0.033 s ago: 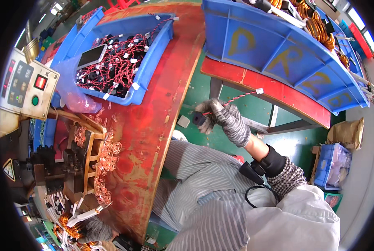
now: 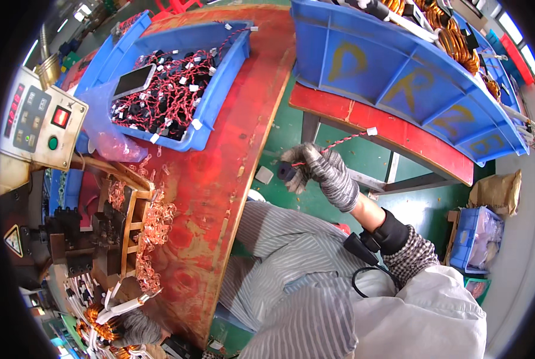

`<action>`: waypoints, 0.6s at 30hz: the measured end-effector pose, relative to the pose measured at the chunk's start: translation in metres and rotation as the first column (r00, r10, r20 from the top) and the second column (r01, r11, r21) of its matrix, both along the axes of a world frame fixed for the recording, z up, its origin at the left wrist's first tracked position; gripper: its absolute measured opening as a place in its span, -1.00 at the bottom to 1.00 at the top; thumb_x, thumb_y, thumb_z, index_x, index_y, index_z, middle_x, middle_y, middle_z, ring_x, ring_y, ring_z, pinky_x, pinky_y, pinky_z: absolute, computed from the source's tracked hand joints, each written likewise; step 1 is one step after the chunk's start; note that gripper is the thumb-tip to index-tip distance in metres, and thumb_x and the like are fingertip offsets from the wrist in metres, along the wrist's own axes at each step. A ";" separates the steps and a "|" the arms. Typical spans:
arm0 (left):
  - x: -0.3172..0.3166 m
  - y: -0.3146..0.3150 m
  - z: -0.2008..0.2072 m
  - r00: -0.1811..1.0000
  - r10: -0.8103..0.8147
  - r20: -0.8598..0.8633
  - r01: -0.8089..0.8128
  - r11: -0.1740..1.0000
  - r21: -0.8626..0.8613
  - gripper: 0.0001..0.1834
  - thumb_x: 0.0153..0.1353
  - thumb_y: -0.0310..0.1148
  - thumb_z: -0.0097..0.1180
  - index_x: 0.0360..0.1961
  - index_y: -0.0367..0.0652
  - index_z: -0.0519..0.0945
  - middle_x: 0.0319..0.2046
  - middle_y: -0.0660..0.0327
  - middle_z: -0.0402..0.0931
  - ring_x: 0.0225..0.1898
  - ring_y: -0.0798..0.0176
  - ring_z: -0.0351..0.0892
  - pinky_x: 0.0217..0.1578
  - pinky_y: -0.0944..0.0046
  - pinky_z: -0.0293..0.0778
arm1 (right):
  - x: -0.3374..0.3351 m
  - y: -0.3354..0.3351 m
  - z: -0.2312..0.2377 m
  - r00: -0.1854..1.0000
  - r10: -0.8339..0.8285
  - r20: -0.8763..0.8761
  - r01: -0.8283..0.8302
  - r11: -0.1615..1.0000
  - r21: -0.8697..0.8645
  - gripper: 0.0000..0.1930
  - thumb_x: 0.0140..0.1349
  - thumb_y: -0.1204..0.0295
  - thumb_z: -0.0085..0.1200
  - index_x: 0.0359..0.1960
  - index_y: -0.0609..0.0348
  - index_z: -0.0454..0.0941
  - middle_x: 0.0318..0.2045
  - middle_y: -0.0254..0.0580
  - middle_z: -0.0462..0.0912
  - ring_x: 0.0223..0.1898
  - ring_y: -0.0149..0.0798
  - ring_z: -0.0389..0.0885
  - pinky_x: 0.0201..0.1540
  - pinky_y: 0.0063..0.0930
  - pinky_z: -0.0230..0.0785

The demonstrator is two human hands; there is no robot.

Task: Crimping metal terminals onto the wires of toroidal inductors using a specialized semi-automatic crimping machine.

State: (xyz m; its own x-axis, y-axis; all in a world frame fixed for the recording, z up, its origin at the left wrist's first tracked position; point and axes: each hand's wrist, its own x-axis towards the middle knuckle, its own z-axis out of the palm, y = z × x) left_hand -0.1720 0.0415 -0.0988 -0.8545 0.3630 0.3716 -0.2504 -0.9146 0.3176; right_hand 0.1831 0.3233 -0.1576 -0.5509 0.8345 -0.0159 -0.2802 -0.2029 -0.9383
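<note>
My right hand point(image 2: 332, 179), in a grey knitted glove, is closed around a small black ring-shaped part point(image 2: 286, 172) beside the table edge. Its twisted red-and-black wire point(image 2: 344, 141) runs out past the fingers to a white plug point(image 2: 372, 131). At the lower left, my left hand point(image 2: 139, 328), also gloved, is closed at a copper wire coil point(image 2: 93, 316) with white-sleeved leads; most of its fingers are hidden. One white-sleeved lead point(image 2: 127, 307) reaches toward the copper terminals point(image 2: 149, 281) hanging along the wooden rack.
A blue bin point(image 2: 198, 128) of similar wired parts stands on the red table point(image 2: 190, 227), a phone point(image 2: 134, 81) lying on them. A machine control box point(image 2: 43, 122) is at left. Another blue bin point(image 2: 393, 78), holding copper coils, rests on a red bench point(image 2: 339, 107).
The whole view has shifted very slightly. Red digits show more fully on the control box display. Both hands keep their hold.
</note>
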 end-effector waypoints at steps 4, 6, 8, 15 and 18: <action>-0.001 -0.004 -0.001 0.999 0.040 0.002 -0.040 0.999 -0.018 -0.38 -0.03 -0.32 0.18 0.07 -0.28 0.29 0.03 0.09 0.33 0.11 0.04 0.24 0.19 -0.05 0.03 | -0.001 -0.005 0.003 1.000 -0.008 0.027 0.008 1.000 0.001 -0.52 0.31 0.09 -0.36 -0.17 0.32 0.41 -0.50 -0.11 0.58 -0.53 -0.30 0.58 -0.51 -0.55 0.41; -0.001 -0.005 0.001 0.997 0.076 0.006 -0.076 0.997 -0.029 -0.38 -0.03 -0.32 0.18 0.07 -0.29 0.29 0.03 0.09 0.33 0.11 0.04 0.24 0.19 -0.05 0.03 | 0.001 -0.007 0.005 1.000 0.004 0.026 -0.004 1.000 0.011 -0.48 0.29 0.05 -0.33 -0.14 0.35 0.40 -0.54 -0.10 0.57 -0.55 -0.36 0.58 -0.47 -0.57 0.44; -0.003 -0.009 0.002 0.995 0.102 0.025 -0.100 0.994 -0.047 -0.37 -0.03 -0.31 0.18 0.07 -0.29 0.29 0.03 0.09 0.33 0.11 0.04 0.24 0.19 -0.05 0.03 | 0.002 -0.010 0.009 0.999 -0.029 0.046 0.029 1.000 0.002 -0.50 0.29 0.07 -0.33 -0.18 0.33 0.43 -0.54 -0.14 0.57 -0.54 -0.37 0.57 -0.46 -0.58 0.43; -0.009 -0.014 -0.003 0.962 -0.271 0.032 0.264 0.954 0.143 -0.38 -0.01 -0.24 0.15 0.08 -0.28 0.29 0.06 0.10 0.31 0.11 0.06 0.24 0.19 -0.04 0.02 | 0.016 -0.022 0.016 0.996 -0.066 0.055 0.064 0.997 0.031 -0.51 0.29 0.09 -0.32 -0.20 0.33 0.45 -0.54 -0.18 0.57 -0.53 -0.39 0.56 -0.45 -0.58 0.41; -0.009 -0.012 -0.013 0.753 -0.651 0.093 0.523 0.678 0.516 -0.32 -0.11 -0.42 0.27 0.09 -0.28 0.29 0.06 0.17 0.32 0.10 0.13 0.25 0.16 0.12 0.15 | 0.019 -0.028 0.016 0.995 -0.089 0.042 0.087 0.996 0.033 -0.53 0.30 0.10 -0.32 -0.19 0.32 0.44 -0.54 -0.15 0.57 -0.54 -0.37 0.56 -0.46 -0.58 0.40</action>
